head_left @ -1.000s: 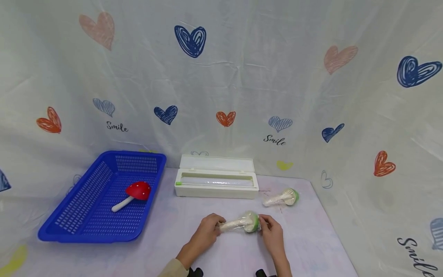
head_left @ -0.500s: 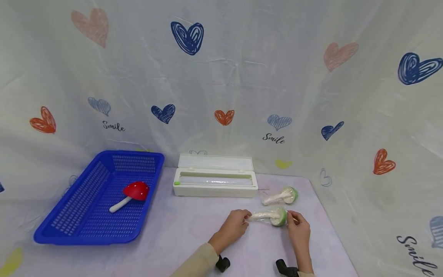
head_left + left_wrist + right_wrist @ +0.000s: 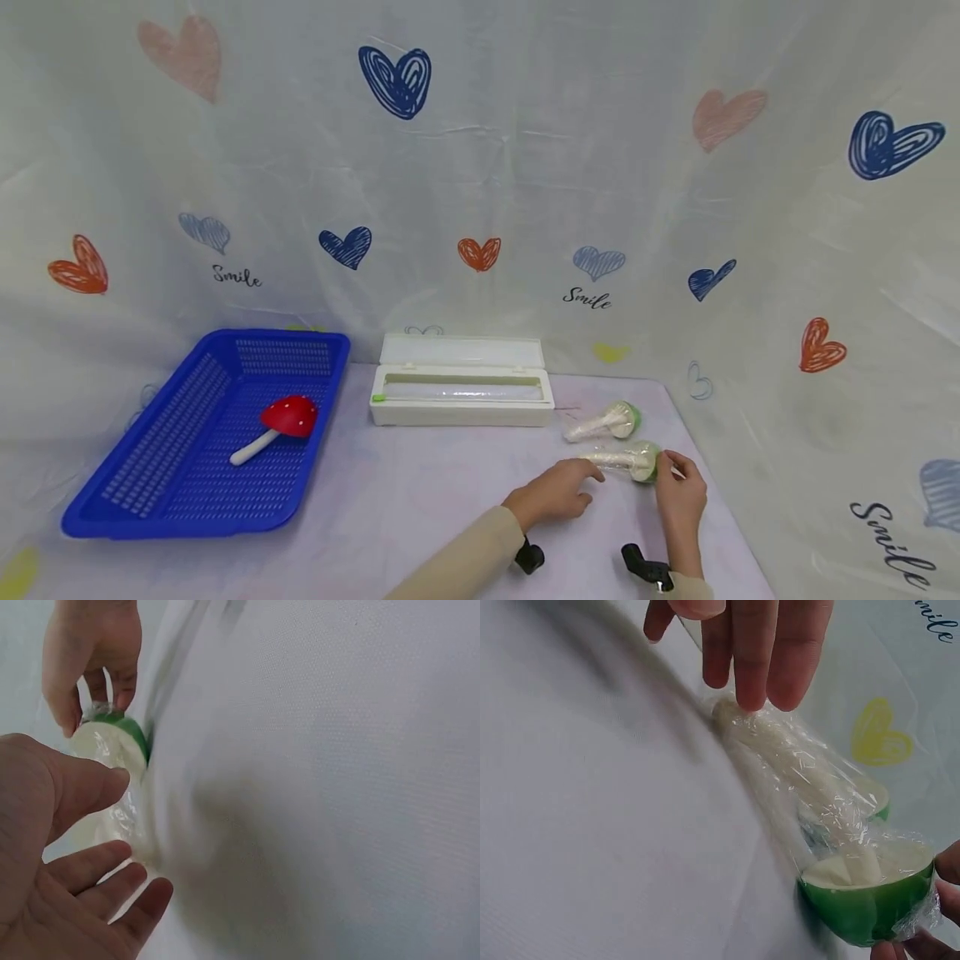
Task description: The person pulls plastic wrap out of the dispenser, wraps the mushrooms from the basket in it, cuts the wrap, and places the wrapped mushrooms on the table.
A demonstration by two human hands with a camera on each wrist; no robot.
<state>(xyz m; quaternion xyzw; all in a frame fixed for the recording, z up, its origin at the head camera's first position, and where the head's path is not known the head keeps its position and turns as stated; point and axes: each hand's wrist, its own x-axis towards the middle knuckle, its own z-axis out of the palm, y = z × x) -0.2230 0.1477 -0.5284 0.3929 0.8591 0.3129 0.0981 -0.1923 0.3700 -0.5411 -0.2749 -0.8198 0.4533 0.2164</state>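
A green-capped toy mushroom, wrapped in clear cling film, lies on the table at the right with its pale stem pointing left. My right hand pinches the film at its cap end; in the right wrist view fingertips meet the green cap. My left hand is beside the stem end, thumb and fingers spread apart in the left wrist view, gripping nothing. Just behind lies a second wrapped green mushroom, roughly parallel to the first.
A white cling film box, lid raised, stands at the back middle with a film roll inside. On the left is a blue basket holding a red spotted toy mushroom. A heart-patterned curtain surrounds the table.
Both hands have carried the wrapped mushroom rightward and set it in front of the other one. The left hand has let go of the stem end; the right still pinches the cap end.
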